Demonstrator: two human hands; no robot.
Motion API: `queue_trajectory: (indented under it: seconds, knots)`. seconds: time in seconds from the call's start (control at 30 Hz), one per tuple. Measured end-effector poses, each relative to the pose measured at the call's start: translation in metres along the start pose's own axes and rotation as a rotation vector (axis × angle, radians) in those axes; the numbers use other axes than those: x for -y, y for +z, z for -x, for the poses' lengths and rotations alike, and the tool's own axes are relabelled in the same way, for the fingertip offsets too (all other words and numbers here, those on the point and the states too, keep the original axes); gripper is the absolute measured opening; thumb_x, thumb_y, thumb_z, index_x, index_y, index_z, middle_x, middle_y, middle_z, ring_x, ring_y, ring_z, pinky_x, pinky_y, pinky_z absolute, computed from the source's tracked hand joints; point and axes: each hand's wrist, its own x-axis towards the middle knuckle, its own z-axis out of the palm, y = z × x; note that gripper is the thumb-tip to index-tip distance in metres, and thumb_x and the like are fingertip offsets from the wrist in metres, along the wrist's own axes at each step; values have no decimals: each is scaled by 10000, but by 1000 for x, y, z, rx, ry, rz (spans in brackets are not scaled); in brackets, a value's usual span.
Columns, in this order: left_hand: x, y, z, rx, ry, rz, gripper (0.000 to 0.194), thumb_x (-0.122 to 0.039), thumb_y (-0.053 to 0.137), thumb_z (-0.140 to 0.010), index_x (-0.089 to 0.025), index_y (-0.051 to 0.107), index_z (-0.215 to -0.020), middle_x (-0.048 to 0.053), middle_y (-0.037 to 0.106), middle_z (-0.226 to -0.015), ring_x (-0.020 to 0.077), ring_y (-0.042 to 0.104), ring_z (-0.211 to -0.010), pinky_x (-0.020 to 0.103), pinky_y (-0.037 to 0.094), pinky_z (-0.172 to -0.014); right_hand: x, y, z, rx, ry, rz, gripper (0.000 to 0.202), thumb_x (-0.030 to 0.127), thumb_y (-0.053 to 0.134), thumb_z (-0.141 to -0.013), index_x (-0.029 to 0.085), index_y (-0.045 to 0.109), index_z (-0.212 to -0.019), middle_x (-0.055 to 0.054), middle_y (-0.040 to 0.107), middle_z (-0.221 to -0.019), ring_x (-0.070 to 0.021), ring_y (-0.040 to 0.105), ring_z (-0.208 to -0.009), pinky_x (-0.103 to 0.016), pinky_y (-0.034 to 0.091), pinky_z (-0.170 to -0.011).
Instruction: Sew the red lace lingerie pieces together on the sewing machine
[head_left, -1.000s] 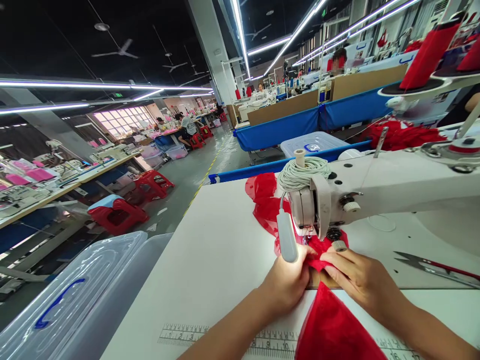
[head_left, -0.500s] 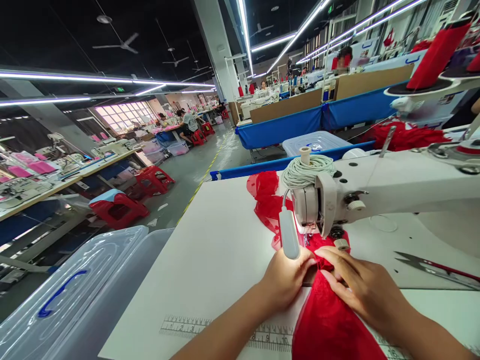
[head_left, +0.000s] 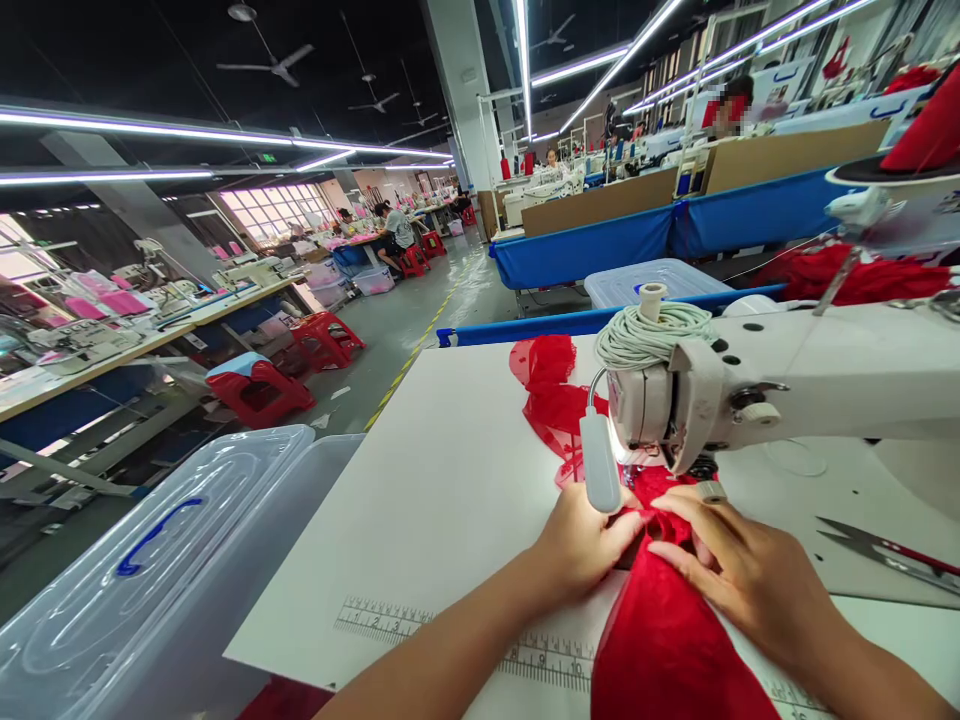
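Sheer red fabric (head_left: pixel 667 640) runs from the table's front edge up under the head of a white sewing machine (head_left: pixel 825 390). My left hand (head_left: pixel 585 540) pinches the fabric's left side just in front of the needle area, partly covered by a small clip-on lamp (head_left: pixel 601 465). My right hand (head_left: pixel 742 560) grips the same fabric from the right, thumb and fingers closed on its gathered edge. Behind the machine head, more of the red fabric lies bunched on the white tabletop. The needle and presser foot are mostly hidden.
Thread snips (head_left: pixel 892 555) lie to the right on the machine bed. A printed ruler scale (head_left: pixel 540 660) crosses the table's front. Clear lidded bins (head_left: pixel 165 560) stand at the left. A coil of pale cord (head_left: pixel 652 335) sits on the machine, and a red thread cone (head_left: pixel 926 125) stands behind.
The camera view has shifted, so the scene sits further right. Both hands stay on the red fabric close to the machine head, with little change in their grip.
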Motion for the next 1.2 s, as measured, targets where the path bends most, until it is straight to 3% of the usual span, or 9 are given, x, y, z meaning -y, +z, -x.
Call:
queue_trajectory:
  seconds: [0.13,0.27,0.4,0.63,0.8,0.93,1.03,1.1,1.2]
  knots:
    - [1,-4,-3,0,7,27,383,-233,513,-935,-185,379,-579,-53,390,-570,98,385,-570,230,361,-579,-5,1,6,-25,-2,217,261,176,378,-980,145,624,-1062,-49,707,-840,-109,547,-403,-266,336,-330]
    - [2,-4,-2,-10,25,2,435,-247,492,-951,-192,279,-576,-56,327,-571,95,336,-567,237,324,-563,-4,1,10,-38,28,128,270,94,384,-929,155,620,-1044,-71,717,-944,-116,636,-546,-229,398,-393]
    - [2,-3,0,-3,74,-69,419,-250,460,-971,-185,336,-576,-51,375,-576,94,376,-563,227,346,-564,4,0,6,32,-1,97,325,173,357,-948,148,588,-1175,-101,716,-1040,-133,635,-544,-255,447,-447]
    - [3,2,11,-22,226,-304,259,-227,456,-967,-175,621,-774,10,579,-717,121,518,-638,234,449,-608,-2,-1,2,-18,-55,190,325,71,347,-934,193,645,-893,-28,741,-881,-89,565,-438,-239,361,-410]
    - [3,7,19,-20,356,-522,235,-105,461,-910,-181,606,-742,4,558,-703,108,489,-565,193,373,-473,-3,0,4,-30,-67,201,338,31,336,-899,200,627,-861,-31,741,-907,-97,580,-456,-240,393,-440]
    - [-12,2,23,15,403,-625,209,-192,453,-928,-167,630,-821,41,576,-783,132,533,-628,221,461,-551,-2,-2,4,-14,-36,181,338,15,341,-867,211,611,-811,-29,733,-893,-105,584,-454,-250,388,-422]
    - [-21,-2,26,41,423,-595,532,-424,228,-1009,-130,659,-900,101,583,-817,178,547,-667,291,508,-599,-1,-3,4,-15,-29,178,349,-2,341,-833,217,607,-777,-31,725,-865,-104,564,-430,-256,370,-400]
    - [-22,-1,27,-17,471,-620,780,-541,25,-997,-117,676,-925,127,594,-811,190,527,-629,312,496,-554,-2,-2,4,-10,-28,189,352,3,340,-827,218,612,-767,-42,720,-866,-104,543,-415,-260,364,-391]
    - [-18,4,28,-145,527,-702,882,-626,-27,-955,-115,691,-958,155,627,-826,203,525,-596,323,475,-504,-3,0,5,7,-21,189,349,10,348,-823,221,615,-748,-49,705,-843,-110,513,-400,-261,360,-380]
